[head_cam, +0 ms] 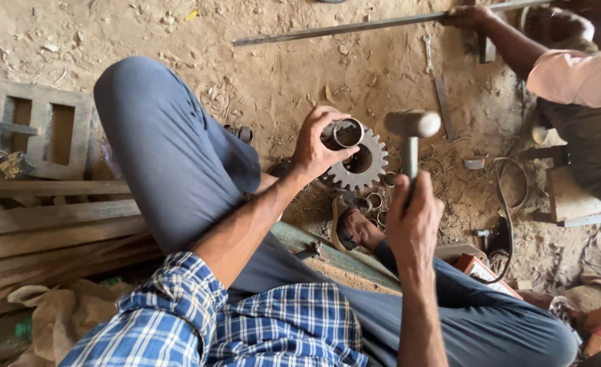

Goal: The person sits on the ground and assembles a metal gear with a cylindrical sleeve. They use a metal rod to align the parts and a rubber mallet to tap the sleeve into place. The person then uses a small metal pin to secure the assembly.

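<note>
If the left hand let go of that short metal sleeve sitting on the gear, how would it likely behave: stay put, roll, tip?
The metal sleeve looks rigid and probably heavy for its size. Held upright by the left hand over the gear bore, it may tip if released. On its side its round wall would likely roll.

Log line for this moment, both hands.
left hand: holds metal sleeve over gear | right hand: grips hammer, raised above gear | co-worker's hand: on long bar

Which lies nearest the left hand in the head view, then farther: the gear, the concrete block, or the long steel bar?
1. Gear: just right of the left hand, almost touching.
2. Long steel bar: above, at the top of the view.
3. Concrete block: far left.
</note>
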